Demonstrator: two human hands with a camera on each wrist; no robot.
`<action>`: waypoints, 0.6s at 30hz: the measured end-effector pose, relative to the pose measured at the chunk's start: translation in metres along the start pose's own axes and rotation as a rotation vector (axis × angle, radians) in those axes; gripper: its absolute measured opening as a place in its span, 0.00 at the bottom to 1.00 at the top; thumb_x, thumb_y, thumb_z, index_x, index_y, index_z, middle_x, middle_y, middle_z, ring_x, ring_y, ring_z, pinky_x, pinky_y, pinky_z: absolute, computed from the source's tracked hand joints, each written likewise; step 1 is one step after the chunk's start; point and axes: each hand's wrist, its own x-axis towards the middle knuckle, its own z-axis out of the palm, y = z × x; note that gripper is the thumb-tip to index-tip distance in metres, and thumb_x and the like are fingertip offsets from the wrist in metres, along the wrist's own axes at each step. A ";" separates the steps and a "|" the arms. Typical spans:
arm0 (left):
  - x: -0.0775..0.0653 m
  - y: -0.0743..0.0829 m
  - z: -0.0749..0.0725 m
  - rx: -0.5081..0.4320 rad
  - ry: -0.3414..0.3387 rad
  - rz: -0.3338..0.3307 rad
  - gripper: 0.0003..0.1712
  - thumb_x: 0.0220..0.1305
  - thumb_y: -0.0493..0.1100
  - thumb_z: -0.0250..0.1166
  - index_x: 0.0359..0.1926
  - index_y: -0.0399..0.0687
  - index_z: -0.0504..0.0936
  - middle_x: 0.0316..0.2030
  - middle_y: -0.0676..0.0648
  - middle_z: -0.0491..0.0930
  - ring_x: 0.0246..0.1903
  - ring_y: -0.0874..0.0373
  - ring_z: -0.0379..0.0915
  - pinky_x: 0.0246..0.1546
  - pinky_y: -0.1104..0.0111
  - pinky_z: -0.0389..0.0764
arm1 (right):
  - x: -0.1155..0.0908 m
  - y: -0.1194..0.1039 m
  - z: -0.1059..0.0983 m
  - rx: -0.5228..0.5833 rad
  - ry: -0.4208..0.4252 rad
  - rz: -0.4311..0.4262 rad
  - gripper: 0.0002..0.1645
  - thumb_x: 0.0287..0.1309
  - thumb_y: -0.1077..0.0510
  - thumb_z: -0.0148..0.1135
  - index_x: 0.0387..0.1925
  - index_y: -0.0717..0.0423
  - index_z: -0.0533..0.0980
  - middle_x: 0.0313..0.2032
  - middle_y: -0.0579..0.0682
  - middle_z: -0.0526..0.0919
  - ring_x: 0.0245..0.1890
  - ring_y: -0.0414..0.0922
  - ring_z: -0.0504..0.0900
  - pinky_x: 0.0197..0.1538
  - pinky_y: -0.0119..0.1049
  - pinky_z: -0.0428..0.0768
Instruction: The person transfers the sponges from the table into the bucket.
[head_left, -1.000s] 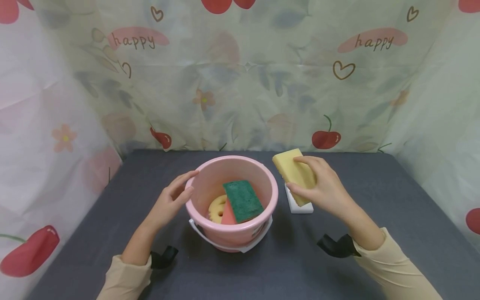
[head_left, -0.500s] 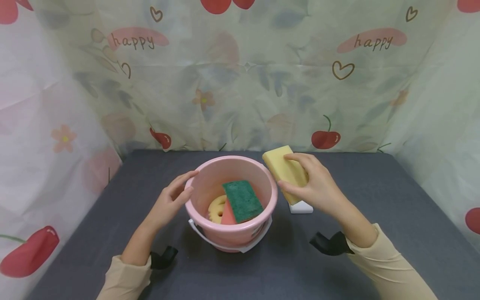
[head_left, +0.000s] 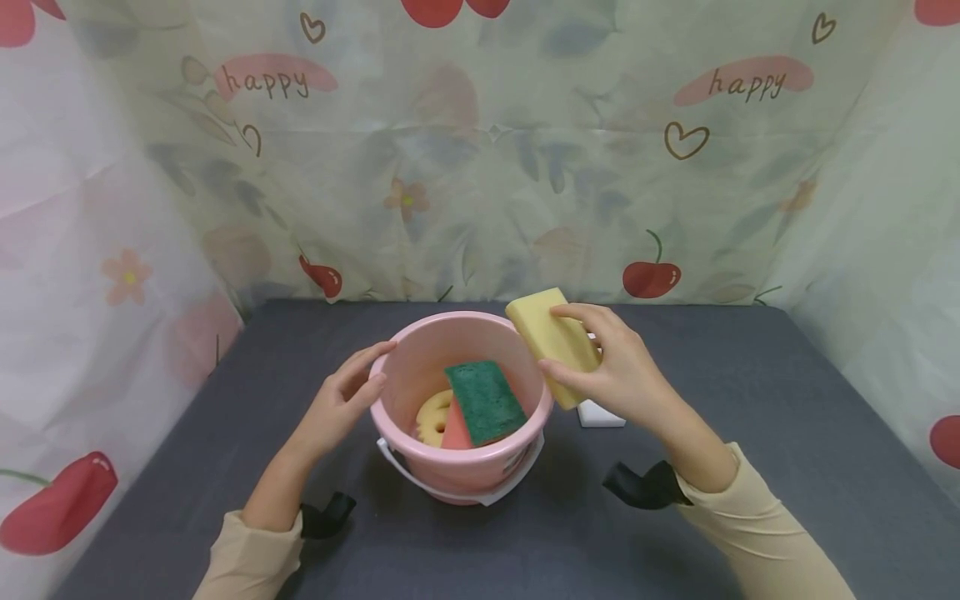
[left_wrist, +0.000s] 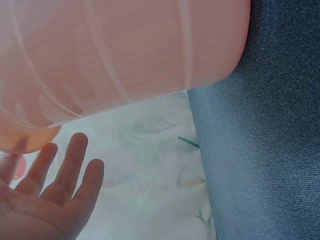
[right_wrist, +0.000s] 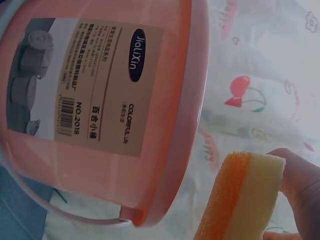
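A pink bucket (head_left: pixel 463 467) stands on the table in the head view. Inside lie a sponge with a dark green top (head_left: pixel 486 402), a pinkish-red piece (head_left: pixel 457 427) under it, and a round pale-yellow sponge (head_left: pixel 433 418) with holes. At the bucket's left rim rests my left hand (head_left: pixel 341 407); in the left wrist view several of its fingers stretch out beside the wall. My right hand (head_left: pixel 622 367) pinches a yellow sponge (head_left: pixel 553 337) between thumb and fingers, above the bucket's right rim. The right wrist view shows the orange layer (right_wrist: pixel 225 195) of this sponge.
A white block (head_left: pixel 600 414) lies on the dark tabletop (head_left: pixel 720 400), right of the bucket and partly hidden by my right hand. The bucket's white handle (head_left: pixel 487 498) hangs down in front. Printed curtains (head_left: pixel 480 167) enclose the table at the back and sides.
My right hand has moved left with the yellow sponge, from above the white block to above the bucket's right rim. My left hand has stayed at the left rim.
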 end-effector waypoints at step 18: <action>0.000 0.000 0.001 -0.006 0.005 0.006 0.26 0.68 0.43 0.53 0.66 0.51 0.64 0.66 0.43 0.62 0.59 0.47 0.66 0.48 0.80 0.71 | 0.005 -0.013 0.010 0.069 -0.025 -0.046 0.33 0.48 0.53 0.69 0.57 0.51 0.71 0.58 0.51 0.72 0.51 0.48 0.73 0.49 0.45 0.76</action>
